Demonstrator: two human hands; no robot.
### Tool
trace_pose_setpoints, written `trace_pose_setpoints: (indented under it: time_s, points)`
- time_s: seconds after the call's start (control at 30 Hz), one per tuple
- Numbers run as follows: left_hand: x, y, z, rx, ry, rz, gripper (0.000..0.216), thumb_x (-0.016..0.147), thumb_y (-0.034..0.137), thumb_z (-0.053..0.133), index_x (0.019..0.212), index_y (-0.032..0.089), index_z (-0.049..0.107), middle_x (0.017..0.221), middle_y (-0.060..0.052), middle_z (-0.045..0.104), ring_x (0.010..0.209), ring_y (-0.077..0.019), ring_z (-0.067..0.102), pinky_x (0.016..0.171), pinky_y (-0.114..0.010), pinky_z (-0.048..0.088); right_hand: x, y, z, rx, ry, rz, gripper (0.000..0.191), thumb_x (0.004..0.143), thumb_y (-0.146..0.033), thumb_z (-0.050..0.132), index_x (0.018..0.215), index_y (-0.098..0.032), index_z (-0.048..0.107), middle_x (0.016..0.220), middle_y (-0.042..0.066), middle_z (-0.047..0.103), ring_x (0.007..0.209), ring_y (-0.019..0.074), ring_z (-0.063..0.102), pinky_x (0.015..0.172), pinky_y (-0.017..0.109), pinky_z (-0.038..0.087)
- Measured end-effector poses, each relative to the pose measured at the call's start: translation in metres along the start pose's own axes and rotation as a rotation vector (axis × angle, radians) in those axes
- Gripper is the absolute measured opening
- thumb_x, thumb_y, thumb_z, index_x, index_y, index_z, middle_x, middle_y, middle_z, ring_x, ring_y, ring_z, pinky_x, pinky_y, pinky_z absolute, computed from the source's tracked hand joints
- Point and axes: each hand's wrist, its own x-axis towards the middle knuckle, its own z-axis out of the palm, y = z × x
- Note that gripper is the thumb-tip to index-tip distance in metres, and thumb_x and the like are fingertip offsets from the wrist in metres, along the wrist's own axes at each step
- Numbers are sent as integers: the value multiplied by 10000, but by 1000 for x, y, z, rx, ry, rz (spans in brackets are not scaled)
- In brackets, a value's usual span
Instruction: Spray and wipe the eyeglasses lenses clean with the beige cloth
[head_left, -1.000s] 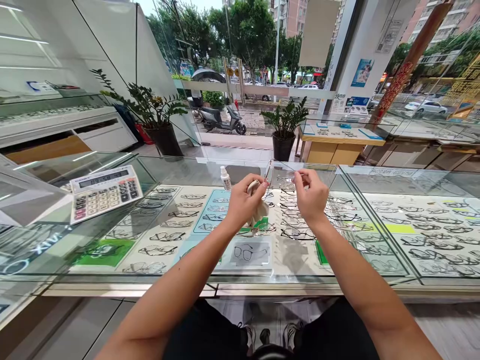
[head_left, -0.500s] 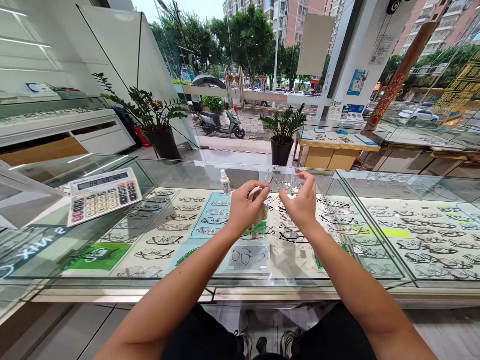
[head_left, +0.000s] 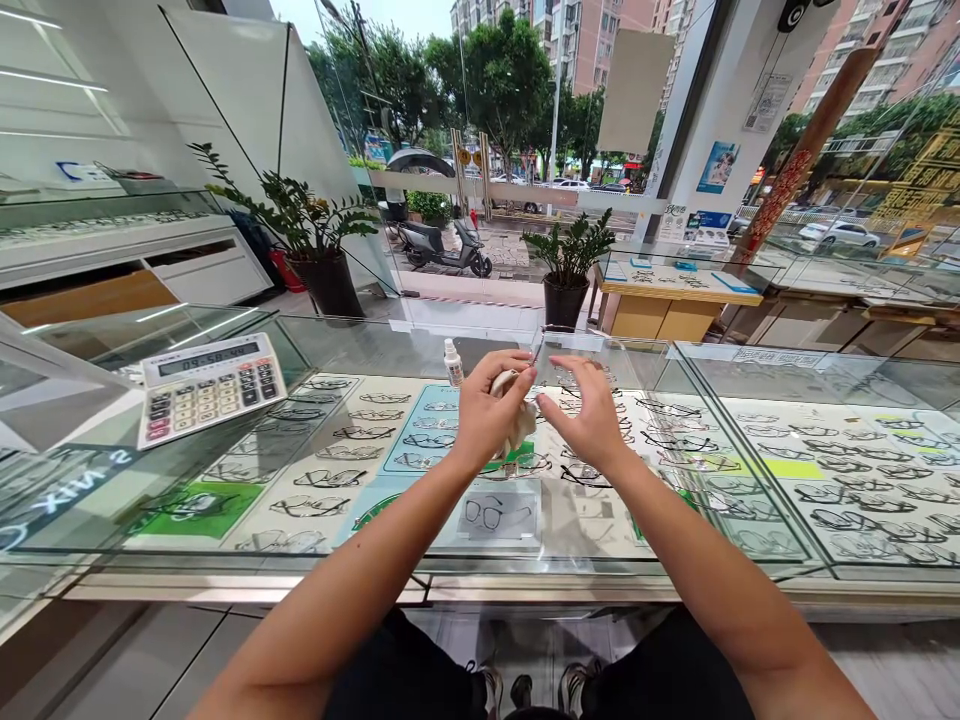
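Head view: our left hand [head_left: 487, 415] fingers are pinching the cloth [head_left: 517, 425] and glasses [head_left: 541, 352]; right hand [head_left: 589, 420] is hovering open, just beside them.

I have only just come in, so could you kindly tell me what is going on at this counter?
A person seated at a glass display counter holds a thin pair of glasses above it. The left hand pinches the frame with a pale cleaning cloth bunched in its palm, while the right hand hovers open beside it. A small spray bottle and a calculator stand on the glass, with rows of frames below.
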Motion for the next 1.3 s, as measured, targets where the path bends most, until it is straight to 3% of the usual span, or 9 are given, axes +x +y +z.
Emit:
trace_pose_setpoints:
  time_s: [0.13,0.47,0.6,0.73,0.9,1.03,1.3]
  points:
    - [1,-1,1,-63,-67,-57,271,894,465,834,870,200,781,1265,-132,730,1260,-288,684,1052,-409,556,-1,-4,2,82,-50,-71,389,962,-386,762,1320,-252,688,1324,119,749,1243,294,666,1114,517,533]
    - [4,0,0,-49,-175,-113,281,927,497,790,903,222,843,1343,-134,705,1327,-309,645,1087,-416,523,-4,-5,6,208,9,2,217,985,-319,726,1183,-237,752,1214,110,796,1172,261,726,1075,461,576]
    - [5,-3,-1,20,-139,-116,280,955,482,744,971,207,795,1191,-109,742,1144,-260,684,982,-376,534,-5,-4,7,143,7,8,263,985,-282,692,1230,-214,757,1167,114,769,1109,250,722,1022,440,593]
    - [9,-7,-6,0,-151,-273,325,907,497,787,1005,193,727,987,-59,760,876,-192,652,778,-298,496,-7,0,9,-20,-21,-60,332,990,-271,653,1277,-154,770,1146,150,754,1095,282,707,993,455,595]
    - [15,-6,-9,-87,-229,-467,445,768,534,894,967,182,708,914,-31,751,697,-137,554,629,-250,424,-8,3,10,-110,-61,-117,283,993,-279,630,1203,-160,778,1094,145,763,1045,299,699,961,469,600]
    - [18,-8,-11,-108,-261,-503,494,690,517,951,948,176,704,804,7,686,667,-122,512,606,-240,396,-7,4,9,-111,-81,-117,293,990,-272,621,1204,-144,773,1085,153,766,1041,307,701,970,479,598]
    - [22,-12,-17,-126,-341,-529,609,636,604,961,934,160,670,790,5,638,685,-122,493,621,-245,381,-6,1,6,-52,-134,-76,298,974,-259,627,1217,-169,774,1093,140,764,1082,302,694,993,477,586]
